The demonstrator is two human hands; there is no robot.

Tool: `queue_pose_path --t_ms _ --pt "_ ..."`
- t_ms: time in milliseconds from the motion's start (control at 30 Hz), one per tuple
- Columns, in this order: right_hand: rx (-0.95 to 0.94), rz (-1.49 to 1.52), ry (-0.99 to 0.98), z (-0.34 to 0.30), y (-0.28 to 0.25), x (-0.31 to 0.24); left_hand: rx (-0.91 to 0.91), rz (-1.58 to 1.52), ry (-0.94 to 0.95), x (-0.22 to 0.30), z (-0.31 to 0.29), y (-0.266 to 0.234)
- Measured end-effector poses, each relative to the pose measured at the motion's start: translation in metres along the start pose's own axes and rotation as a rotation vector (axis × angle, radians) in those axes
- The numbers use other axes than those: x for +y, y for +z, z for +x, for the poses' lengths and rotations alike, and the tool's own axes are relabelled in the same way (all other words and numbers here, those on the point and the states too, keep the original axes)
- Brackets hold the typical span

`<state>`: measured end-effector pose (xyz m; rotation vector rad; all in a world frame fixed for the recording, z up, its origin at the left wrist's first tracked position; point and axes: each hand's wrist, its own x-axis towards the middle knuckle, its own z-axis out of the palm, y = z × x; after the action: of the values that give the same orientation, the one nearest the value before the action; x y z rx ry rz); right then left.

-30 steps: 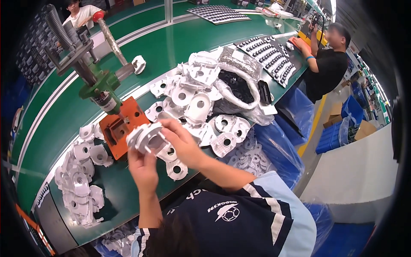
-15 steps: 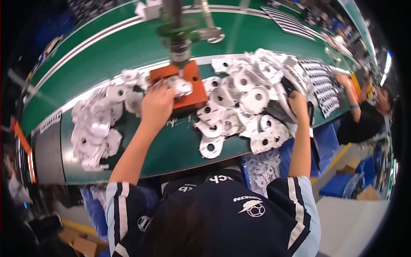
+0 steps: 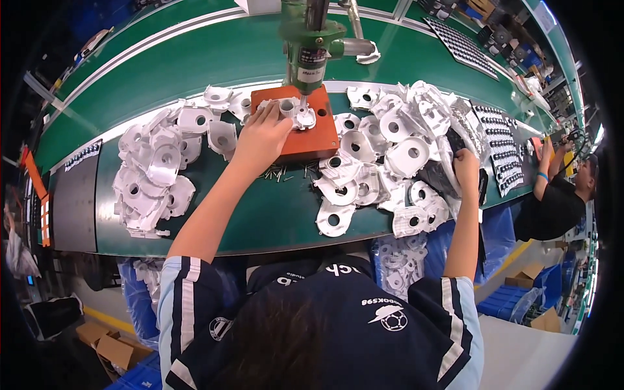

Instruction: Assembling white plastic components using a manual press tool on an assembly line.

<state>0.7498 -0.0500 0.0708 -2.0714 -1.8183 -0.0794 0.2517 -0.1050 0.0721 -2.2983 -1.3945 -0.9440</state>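
Left hand: fingers nearly straight, laid on left end of white moulded plastic part; whether they pinch it, cannot tell. Part lies on top of orange rectangular block, under green metal press. Right hand: fingers curled, at clear plastic bag; what is inside grip, cannot tell. Thin metal pins lie before block. White part piles stand both sides, on green table.

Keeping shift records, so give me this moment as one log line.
left grip: touching white part on orange block | right grip: by plastic bag, hold unclear | green machine: above white part
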Motion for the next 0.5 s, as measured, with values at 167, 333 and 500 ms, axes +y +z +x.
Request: queue_pose_path --t_ms 167,333,500 --pt "0.101 0.034 -0.048 0.0 -0.039 -0.004 -0.041 0.012 0.005 0.005 0.003 -0.004" --pt "-0.156 0.723 -0.092 -0.014 -0.077 -0.128 -0.138 0.043 0.031 -0.007 0.001 -0.006" --pt "-0.779 0.886 -0.359 -0.023 -0.027 -0.27 -0.219 -0.012 0.011 -0.009 -0.004 -0.011"
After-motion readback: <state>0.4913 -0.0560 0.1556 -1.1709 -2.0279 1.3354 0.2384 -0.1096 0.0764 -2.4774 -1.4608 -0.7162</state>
